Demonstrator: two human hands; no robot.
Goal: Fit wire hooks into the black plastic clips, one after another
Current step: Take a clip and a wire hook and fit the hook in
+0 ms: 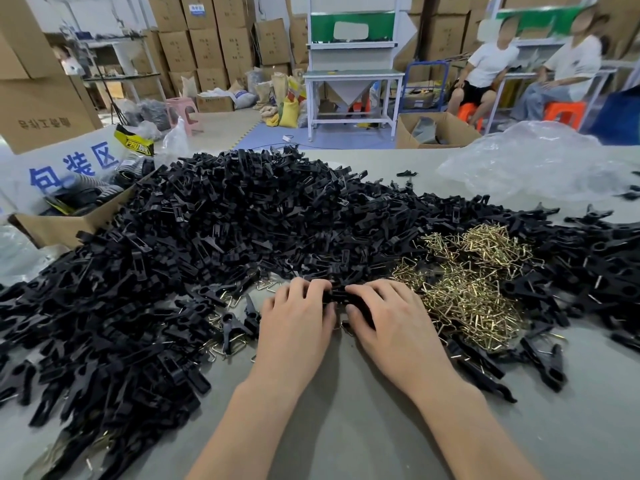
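Observation:
A big heap of black plastic clips point(242, 216) covers the grey table from the left across the middle. To the right lies a pile of brass-coloured wire hooks point(474, 289). My left hand point(298, 320) and my right hand point(391, 320) meet at the heap's near edge, both curled round one black clip point(341, 296) held between them. A bit of wire shows under the clip, mostly hidden by my fingers. Clips with wire hooks fitted point(232, 327) lie just left of my left hand.
A cardboard box point(69, 223) with dark parts stands at the far left. A crumpled clear plastic bag point(533, 164) lies at the far right. More clips point(540, 365) lie scattered on the right. Two people sit beyond the table, with stacked cartons and a workbench behind.

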